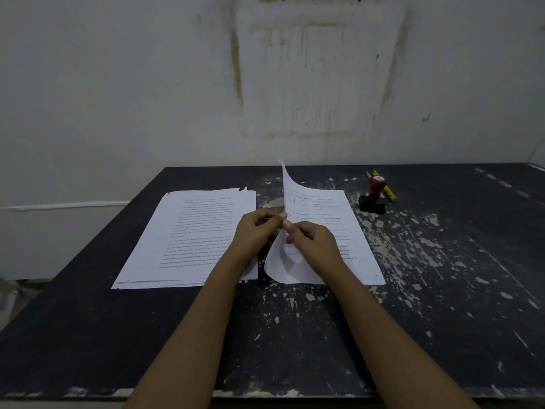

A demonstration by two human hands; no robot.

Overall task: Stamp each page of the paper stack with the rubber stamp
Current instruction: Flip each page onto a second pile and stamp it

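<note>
Two hands pinch one sheet (278, 265): left hand (256, 230) and right hand (314, 242), fingertips clamped on its edge. Sheet curls up off right pile (349, 222). Rub fingers so only one page lifts (two may stick). Lay it flat on left pile (188, 231). Stamp (374, 193) stands far right, nobody holding it.

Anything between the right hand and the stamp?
Head view: part of the right stack, then a bare strip of chipped table. The right hand pinches the lifted sheet; the stamp stands beyond the stack's right edge.
</note>
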